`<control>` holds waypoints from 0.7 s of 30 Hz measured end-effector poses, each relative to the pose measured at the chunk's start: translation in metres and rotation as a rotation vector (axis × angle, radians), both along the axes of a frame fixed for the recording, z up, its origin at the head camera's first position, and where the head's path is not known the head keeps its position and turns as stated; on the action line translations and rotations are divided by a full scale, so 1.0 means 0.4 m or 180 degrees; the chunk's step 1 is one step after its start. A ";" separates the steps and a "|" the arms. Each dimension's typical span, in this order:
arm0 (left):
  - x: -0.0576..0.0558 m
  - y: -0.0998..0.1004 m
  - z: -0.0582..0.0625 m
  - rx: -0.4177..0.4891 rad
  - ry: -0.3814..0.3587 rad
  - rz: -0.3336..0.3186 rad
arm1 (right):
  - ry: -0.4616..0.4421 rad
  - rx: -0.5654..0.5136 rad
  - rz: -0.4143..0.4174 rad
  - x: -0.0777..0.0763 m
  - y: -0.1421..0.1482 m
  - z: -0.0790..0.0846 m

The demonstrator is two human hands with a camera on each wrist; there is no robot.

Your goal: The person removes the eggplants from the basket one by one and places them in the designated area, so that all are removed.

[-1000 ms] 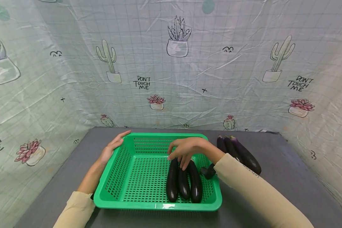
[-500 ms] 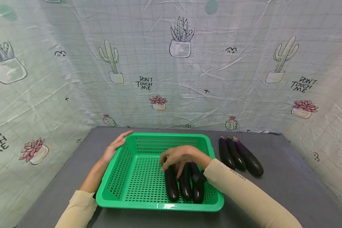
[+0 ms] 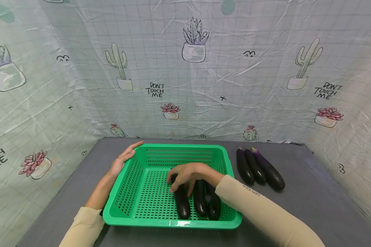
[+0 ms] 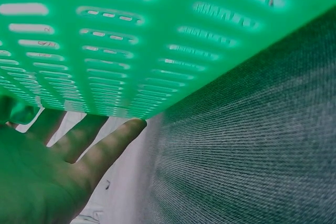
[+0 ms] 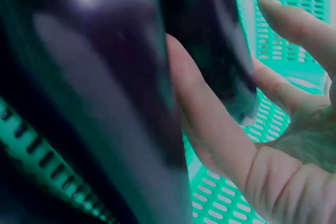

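A green plastic basket [image 3: 173,224] with slotted sides stands on the grey table, with three dark eggplants lying lengthwise in its right half. My right hand [image 3: 190,173] reaches in and straddles the far end of the leftmost eggplant [image 3: 182,206], fingers bent down on both sides of it. The middle eggplant [image 3: 200,202] and the right eggplant [image 3: 214,209] lie beside it, partly covered by hand and forearm. In the right wrist view, one finger [image 5: 210,108] runs down between two eggplants. My left hand [image 3: 120,163] rests along the basket's left side, fingers [image 4: 110,148] straight.
Three more eggplants [image 3: 259,168] lie side by side on the table [image 3: 300,206], right of the basket. A pale curtain [image 3: 222,79] printed with cacti hangs behind the table and along its sides.
My right hand has moved left and toward me inside the basket. The leftmost eggplant has shifted left with it, widening the gap to the middle one. The left hand has stayed put.
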State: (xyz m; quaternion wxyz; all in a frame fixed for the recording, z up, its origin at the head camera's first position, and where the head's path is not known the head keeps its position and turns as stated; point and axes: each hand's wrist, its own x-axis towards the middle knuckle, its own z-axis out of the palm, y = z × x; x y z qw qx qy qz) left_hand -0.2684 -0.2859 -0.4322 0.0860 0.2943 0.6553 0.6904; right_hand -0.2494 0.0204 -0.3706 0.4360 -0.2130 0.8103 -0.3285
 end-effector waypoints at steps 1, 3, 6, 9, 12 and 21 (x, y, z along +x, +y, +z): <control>0.000 0.000 0.000 0.0019 -0.0003 -0.0014 | 0.0032 0.0004 0.0014 0.002 -0.002 -0.001; 0.000 0.001 -0.001 0.0055 -0.0037 -0.0027 | 0.0082 0.0004 0.0033 0.005 -0.007 -0.003; 0.003 0.002 0.002 0.0079 -0.0076 -0.0044 | 0.0137 -0.0062 0.0068 0.007 -0.014 -0.007; 0.006 0.004 0.003 0.0105 -0.0151 -0.0071 | 0.0172 -0.0136 0.0082 0.007 -0.019 -0.011; 0.008 0.005 0.005 0.0102 -0.0173 -0.0075 | 0.0199 -0.0167 0.0056 0.005 -0.022 -0.015; 0.006 0.002 0.002 -0.0024 -0.0089 0.0028 | 0.0280 -0.0182 0.0075 0.004 -0.025 -0.007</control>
